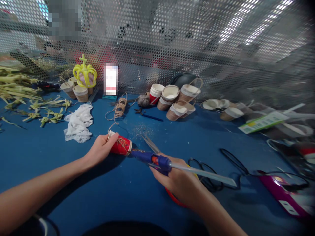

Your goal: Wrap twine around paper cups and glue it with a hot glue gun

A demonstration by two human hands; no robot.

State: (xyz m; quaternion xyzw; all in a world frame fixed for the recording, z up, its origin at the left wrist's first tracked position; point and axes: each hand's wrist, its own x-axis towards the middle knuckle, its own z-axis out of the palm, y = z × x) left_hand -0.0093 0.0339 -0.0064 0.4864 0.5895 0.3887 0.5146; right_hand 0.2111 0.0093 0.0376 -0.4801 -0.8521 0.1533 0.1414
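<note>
My left hand (102, 146) is closed around the top end of a small red paper cup (121, 145), which lies on its side with twine across its wall. In my right hand (173, 175) is a blue hot glue gun (150, 157), a long clear glue stick (209, 175) sticking out of its back. The gun's nozzle meets or nearly meets the cup's rim end. From the cup a strand of twine runs to a twine bundle (120, 107). Scissors (150, 144) lie under my right hand, partly hidden by it and the gun.
Several twine-wrapped cups (177, 109) stand at the back before a perforated metal screen (147, 49). Pliers (147, 114), white cloth (78, 123) and plant stems (17, 82) lie on the blue table (105, 196). Black cable (233, 160) and a purple power strip (283, 196) are at right.
</note>
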